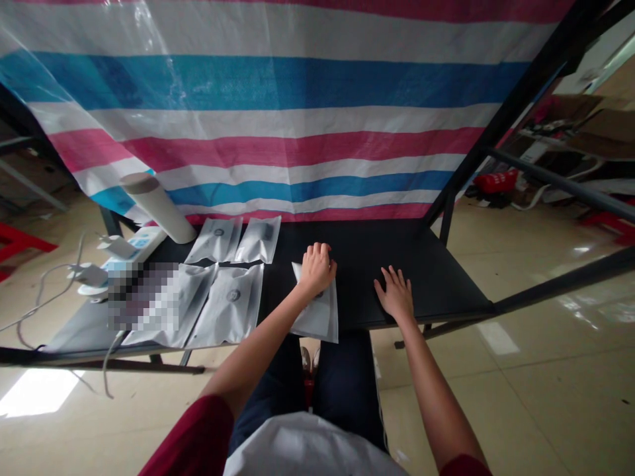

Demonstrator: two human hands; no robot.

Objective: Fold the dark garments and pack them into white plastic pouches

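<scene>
My left hand (317,270) is closed, its fingers curled over the upper part of a grey-white zip pouch (321,316). That pouch lies near the table's front edge, its lower end reaching over the edge, and my hand and wrist hide part of it. Palm down on the black table, my right hand (395,292) rests to the right of the pouch with fingers spread and nothing in it. To the left lie similar filled pouches: one pouch (229,307) in the front row, another (171,317) beside it, and a back pair (214,241) (256,241).
A pale cylindrical bottle (161,210) stands at the back left beside a power strip (143,244) with plugged-in chargers and cables. Behind the black table (436,284) hangs a striped plastic sheet (297,152). A dark metal frame post (476,155) rises at the right.
</scene>
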